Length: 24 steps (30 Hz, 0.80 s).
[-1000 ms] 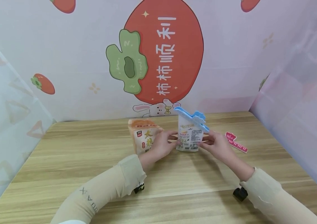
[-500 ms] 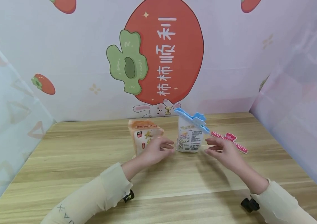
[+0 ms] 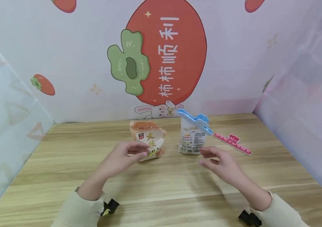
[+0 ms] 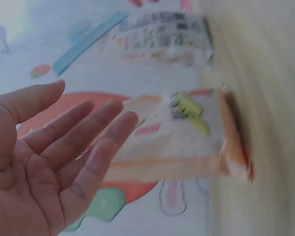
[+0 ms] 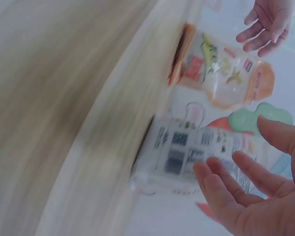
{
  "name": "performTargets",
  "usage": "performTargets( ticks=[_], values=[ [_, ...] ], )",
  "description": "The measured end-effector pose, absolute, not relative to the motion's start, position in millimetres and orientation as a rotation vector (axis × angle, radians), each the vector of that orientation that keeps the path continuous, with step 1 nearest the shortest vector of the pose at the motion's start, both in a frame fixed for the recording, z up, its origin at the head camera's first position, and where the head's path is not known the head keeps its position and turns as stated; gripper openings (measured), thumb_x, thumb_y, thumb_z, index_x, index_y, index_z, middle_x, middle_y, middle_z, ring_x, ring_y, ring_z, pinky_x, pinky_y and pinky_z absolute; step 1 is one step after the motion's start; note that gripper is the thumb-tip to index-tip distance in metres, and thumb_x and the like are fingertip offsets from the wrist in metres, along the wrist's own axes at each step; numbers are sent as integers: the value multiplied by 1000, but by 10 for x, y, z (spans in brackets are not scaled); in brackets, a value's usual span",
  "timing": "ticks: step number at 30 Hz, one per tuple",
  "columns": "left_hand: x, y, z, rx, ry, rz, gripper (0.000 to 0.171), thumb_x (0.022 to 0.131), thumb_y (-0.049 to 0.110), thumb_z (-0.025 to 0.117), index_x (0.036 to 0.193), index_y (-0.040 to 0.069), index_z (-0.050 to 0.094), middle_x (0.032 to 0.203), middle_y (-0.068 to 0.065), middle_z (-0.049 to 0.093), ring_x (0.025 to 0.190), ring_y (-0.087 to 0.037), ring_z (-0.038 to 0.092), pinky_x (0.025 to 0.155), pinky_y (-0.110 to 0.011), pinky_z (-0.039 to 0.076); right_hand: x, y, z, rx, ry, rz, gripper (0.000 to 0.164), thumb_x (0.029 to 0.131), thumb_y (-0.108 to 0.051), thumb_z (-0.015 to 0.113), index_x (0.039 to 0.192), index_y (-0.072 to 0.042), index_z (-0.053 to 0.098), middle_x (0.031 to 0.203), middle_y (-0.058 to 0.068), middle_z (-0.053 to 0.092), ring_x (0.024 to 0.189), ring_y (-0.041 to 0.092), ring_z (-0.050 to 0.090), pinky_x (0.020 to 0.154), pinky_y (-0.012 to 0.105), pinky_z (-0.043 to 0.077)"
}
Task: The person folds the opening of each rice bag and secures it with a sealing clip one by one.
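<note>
A white printed snack bag stands upright on the table, its top edge clamped by a blue bag clip that slants down to the right. To its left stands an orange and white snack bag with no clip on it. My left hand hovers in front of the orange bag, fingers relaxed and holding nothing; the left wrist view shows its bare palm. My right hand, loose-fingered too, is just in front and right of the white bag. Whether its fingertips touch that bag I cannot tell.
A pink bag clip with a piano-key pattern lies on the wooden table, right of the white bag. Behind the table hangs a backdrop printed with a large persimmon. Fabric walls close off both sides.
Both hands have let go of the white bag with the blue clip. The left hand has drawn back to the left, the right a little toward me. The bag stays standing.
</note>
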<state>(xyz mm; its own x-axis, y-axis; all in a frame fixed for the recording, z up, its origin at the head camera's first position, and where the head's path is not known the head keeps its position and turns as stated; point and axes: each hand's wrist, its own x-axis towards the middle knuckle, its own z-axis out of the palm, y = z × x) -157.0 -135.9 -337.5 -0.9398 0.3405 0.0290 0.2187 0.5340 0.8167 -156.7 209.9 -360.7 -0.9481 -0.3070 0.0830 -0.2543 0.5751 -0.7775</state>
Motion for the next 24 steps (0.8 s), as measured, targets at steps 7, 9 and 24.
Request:
performTargets(
  ticks=[7, 9, 24],
  values=[
    [-1567, -1687, -3277, 471, 2721, 1300, 31, 94, 25, 69, 121, 9, 69, 113, -6, 74, 104, -19, 69, 85, -34, 56, -1652, 1839, -3612, -505, 2635, -1407, 44, 93, -17, 70, 133, -2, 59, 132, 19, 63, 118, 35, 63, 96, 43, 55],
    [-1596, -1738, -3281, 452, 2756, 1315, 30, 92, 22, 71, 119, 7, 70, 110, -7, 75, 101, -19, 70, 85, -34, 57, -1679, 1752, -3621, -514, 2609, -1429, 43, 93, -15, 70, 132, -1, 59, 131, 20, 63, 117, 36, 64, 95, 41, 55],
    [-1890, -1788, -3500, 417, 2776, 1377, 44, 89, 19, 75, 127, 0, 63, 125, -19, 67, 106, -33, 70, 87, -41, 59, -1935, 1137, -3713, -474, 2574, -1414, 48, 90, -16, 73, 132, 3, 58, 120, 17, 68, 108, 28, 68, 92, 37, 57]
  ],
)
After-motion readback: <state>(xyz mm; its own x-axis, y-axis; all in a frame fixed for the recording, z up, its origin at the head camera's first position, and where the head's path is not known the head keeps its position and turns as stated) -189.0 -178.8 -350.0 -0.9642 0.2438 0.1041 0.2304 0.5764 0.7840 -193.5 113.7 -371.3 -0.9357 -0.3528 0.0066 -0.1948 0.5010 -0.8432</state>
